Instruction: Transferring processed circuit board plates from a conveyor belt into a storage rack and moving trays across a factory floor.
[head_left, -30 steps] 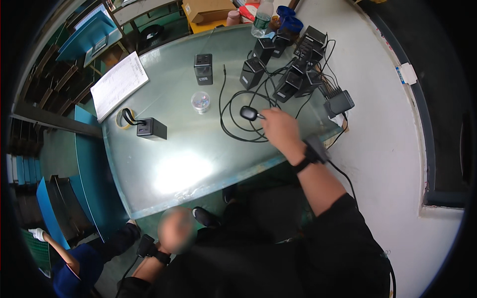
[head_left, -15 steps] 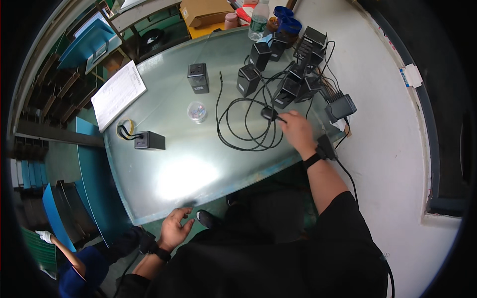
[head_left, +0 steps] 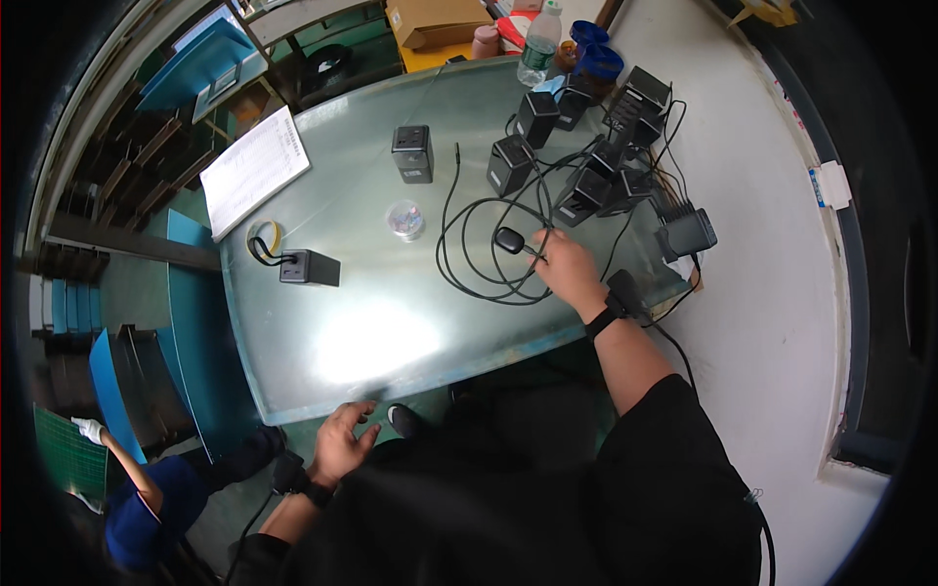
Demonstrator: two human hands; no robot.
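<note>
My right hand (head_left: 567, 269) is closed on a thin black cable (head_left: 539, 256), just behind its small rounded black end piece (head_left: 509, 240). That piece hovers over or rests on a loosely coiled black cable (head_left: 451, 278) on the table; I cannot tell which. Held low by the table's front edge, my left hand (head_left: 344, 439) is empty, its fingers loosely bent and apart. A black socket block (head_left: 412, 154) stands upright beyond the coil. Another black block (head_left: 310, 268) lies at the left with short black leads coming out of it. Between them sits a small clear round container (head_left: 405, 222) of tiny pieces.
Several black blocks (head_left: 591, 186) with tangled cords crowd the table's right end, near a black adapter (head_left: 689, 231). Behind them stand a plastic bottle (head_left: 537, 59) and blue-rimmed containers (head_left: 599, 64). Papers (head_left: 256, 171) and a tape roll (head_left: 264, 237) lie left. Another person (head_left: 156, 508) works lower left.
My right hand has drawn the rounded end piece a little left and toward me. My left hand stays much as it was. The whole view has shifted slightly.
</note>
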